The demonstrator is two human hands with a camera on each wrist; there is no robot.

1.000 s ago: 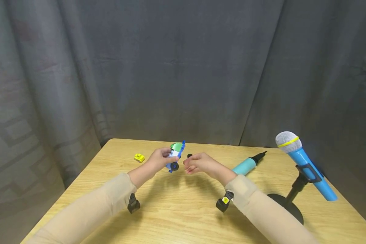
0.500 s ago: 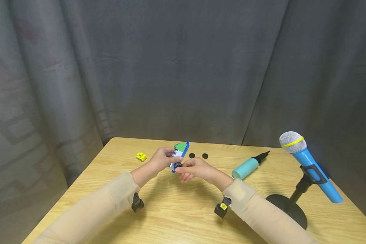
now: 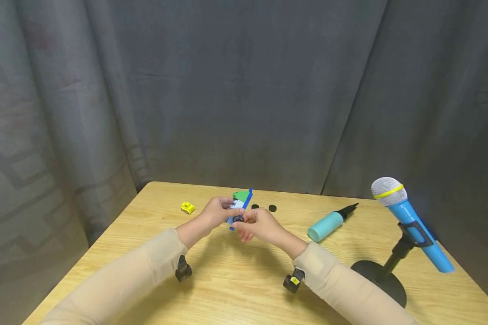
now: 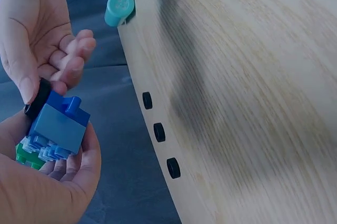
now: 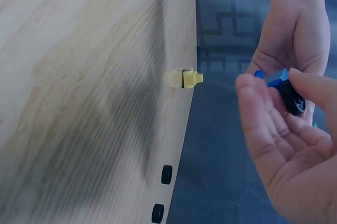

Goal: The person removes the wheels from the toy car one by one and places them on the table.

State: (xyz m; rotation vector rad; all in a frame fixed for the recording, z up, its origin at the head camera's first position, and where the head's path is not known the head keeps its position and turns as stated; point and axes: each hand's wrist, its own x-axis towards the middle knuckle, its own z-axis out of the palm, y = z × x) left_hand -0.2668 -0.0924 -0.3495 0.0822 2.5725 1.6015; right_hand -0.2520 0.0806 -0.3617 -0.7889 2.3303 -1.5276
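My left hand (image 3: pixel 214 212) holds a toy block vehicle (image 4: pixel 59 129) of blue and green bricks, tilted above the table. A black tyre (image 4: pixel 37 99) sits at the vehicle's side, over a blue hub. The thumb and fingertips of my right hand (image 3: pixel 266 226) pinch this tyre from the right. In the right wrist view the tyre (image 5: pixel 291 97) shows just beneath the right thumb. Part of the vehicle is hidden behind the fingers of both hands. Beyond the right hand, loose black tyres (image 3: pixel 272 208) lie on the table; the left wrist view shows three tyres (image 4: pixel 159 132).
A small yellow toy vehicle (image 3: pixel 187 207) is on the table (image 3: pixel 227 289) to the left. A teal hand pump (image 3: pixel 326 226) with a black nozzle lies to the right. Further right, a blue microphone (image 3: pixel 419 228) leans on its black stand (image 3: pixel 380 275). Grey curtains (image 3: pixel 236 99) hang behind.
My right hand has moved left, from beside the vehicle onto its tyre, uncovering loose tyres behind it. The left hand keeps holding the vehicle nearly still. The head view has shifted slightly.
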